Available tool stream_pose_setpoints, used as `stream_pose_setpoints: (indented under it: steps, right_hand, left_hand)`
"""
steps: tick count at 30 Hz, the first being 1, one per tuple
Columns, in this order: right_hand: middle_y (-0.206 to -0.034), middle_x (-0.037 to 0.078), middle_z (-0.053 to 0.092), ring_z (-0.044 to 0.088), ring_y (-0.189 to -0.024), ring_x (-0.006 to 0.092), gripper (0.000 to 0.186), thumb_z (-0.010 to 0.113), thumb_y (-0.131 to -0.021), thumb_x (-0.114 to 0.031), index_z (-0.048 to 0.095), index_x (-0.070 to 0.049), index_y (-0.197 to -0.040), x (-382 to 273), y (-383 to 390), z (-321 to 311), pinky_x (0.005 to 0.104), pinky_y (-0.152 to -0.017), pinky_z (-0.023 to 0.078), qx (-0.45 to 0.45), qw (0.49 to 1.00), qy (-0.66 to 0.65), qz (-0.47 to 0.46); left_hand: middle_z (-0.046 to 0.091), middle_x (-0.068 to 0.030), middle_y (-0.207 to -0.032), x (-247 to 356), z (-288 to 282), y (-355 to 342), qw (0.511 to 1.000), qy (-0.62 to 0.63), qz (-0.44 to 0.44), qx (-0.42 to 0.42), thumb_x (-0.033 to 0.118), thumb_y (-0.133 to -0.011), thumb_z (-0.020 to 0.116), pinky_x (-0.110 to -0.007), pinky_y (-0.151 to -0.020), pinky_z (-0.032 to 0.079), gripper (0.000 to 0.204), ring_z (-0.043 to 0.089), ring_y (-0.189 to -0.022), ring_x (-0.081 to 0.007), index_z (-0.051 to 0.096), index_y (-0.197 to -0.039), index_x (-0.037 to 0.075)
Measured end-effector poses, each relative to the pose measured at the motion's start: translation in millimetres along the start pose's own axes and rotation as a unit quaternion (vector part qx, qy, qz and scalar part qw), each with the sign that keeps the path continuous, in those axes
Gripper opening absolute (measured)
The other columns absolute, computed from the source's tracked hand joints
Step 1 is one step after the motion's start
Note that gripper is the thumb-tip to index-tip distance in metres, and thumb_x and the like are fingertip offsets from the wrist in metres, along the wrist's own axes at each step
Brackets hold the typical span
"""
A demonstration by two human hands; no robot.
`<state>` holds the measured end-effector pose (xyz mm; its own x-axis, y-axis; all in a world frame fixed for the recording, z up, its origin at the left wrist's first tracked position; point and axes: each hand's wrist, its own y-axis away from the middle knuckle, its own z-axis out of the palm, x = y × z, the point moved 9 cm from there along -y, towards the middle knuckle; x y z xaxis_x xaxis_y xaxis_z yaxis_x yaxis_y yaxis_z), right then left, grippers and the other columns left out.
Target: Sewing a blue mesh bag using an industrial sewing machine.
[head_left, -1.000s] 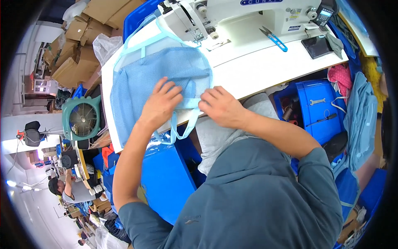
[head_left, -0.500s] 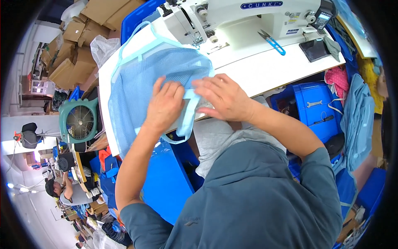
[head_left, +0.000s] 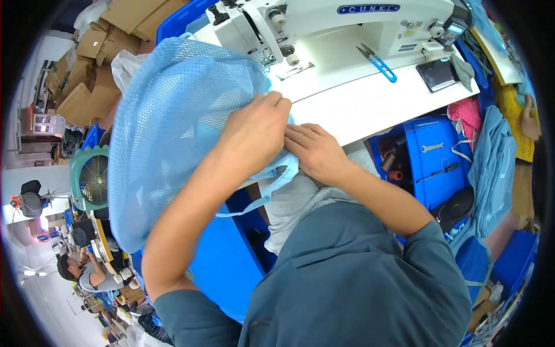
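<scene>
A light-blue mesh bag (head_left: 167, 127) spreads over the left end of the white sewing table, puffed up and hanging past its edge. My left hand (head_left: 254, 132) is closed on the bag's edge near the sewing machine's needle area. Right beside it, my right hand (head_left: 318, 153) has its fingers pressed together at the same edge; its fingertips are partly hidden. A pale-blue fabric strap (head_left: 277, 186) loops down from the bag below my hands, over my lap.
The white sewing machine (head_left: 324, 17) stands behind my hands. On its table (head_left: 347, 110) lie blue-handled thread snips (head_left: 378, 63) and a dark phone (head_left: 436, 75). At right is a blue bin (head_left: 436, 130) with a wrench and spools. A green fan (head_left: 81, 179) and cardboard boxes (head_left: 92, 92) stand left.
The mesh bag has been flipped up and leftward, now covering more of the table's left end. My left hand has moved right and up, closing beside my right hand.
</scene>
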<state>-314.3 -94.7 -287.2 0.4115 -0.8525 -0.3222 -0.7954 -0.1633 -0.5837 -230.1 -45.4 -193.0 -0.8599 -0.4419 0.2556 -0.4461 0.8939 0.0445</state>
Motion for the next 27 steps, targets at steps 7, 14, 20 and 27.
stream_pose_setpoints:
  steps: [7,14,20,27]
  right_hand:
    - [-0.139,0.017,0.071,0.068,-0.131,0.0305,0.04,0.068,-0.087,-0.01,0.073,0.001,-0.125,3.5,14.9,-1.1,0.0463,-0.109,0.052,-0.012,0.999,0.027,-0.025]
    - [-0.131,0.016,0.075,0.072,-0.124,0.0305,0.036,0.069,-0.086,-0.01,0.074,0.001,-0.121,-7.6,20.1,-9.5,0.0437,-0.102,0.057,0.013,0.999,0.013,-0.045]
    - [-0.124,0.015,0.077,0.074,-0.119,0.0294,0.03,0.073,-0.085,-0.008,0.075,0.001,-0.114,-5.6,23.0,-15.6,0.0426,-0.096,0.058,0.02,0.999,-0.02,-0.034]
    - [-0.122,0.013,0.078,0.075,-0.116,0.0273,0.029,0.075,-0.084,-0.009,0.077,-0.001,-0.112,-2.6,10.1,-17.6,0.0403,-0.092,0.059,-0.006,0.999,-0.009,-0.043]
  left_hand:
    - [0.073,-0.0241,-0.124,-57.2,50.2,-4.5,0.98,-0.041,-0.189,-0.037,0.015,-0.102,0.062,-0.054,-0.103,0.056,0.016,0.065,-0.125,-0.0441,0.068,-0.109,0.002]
    - [0.065,-0.0179,-0.14,-25.4,64.1,-19.5,0.984,-0.145,0.021,0.103,0.024,-0.101,0.069,-0.05,-0.104,0.053,0.038,0.065,-0.121,-0.0366,0.066,-0.13,0.0]
    - [0.063,-0.0159,-0.142,-33.0,76.5,-15.1,0.992,-0.095,-0.031,0.073,0.024,-0.1,0.071,-0.049,-0.105,0.052,0.045,0.063,-0.123,-0.0358,0.063,-0.138,-0.001]
    - [0.064,-0.018,-0.144,-32.6,72.3,-20.2,0.98,-0.174,-0.003,0.095,0.028,-0.1,0.071,-0.046,-0.104,0.052,0.049,0.064,-0.124,-0.0354,0.064,-0.141,0.002]
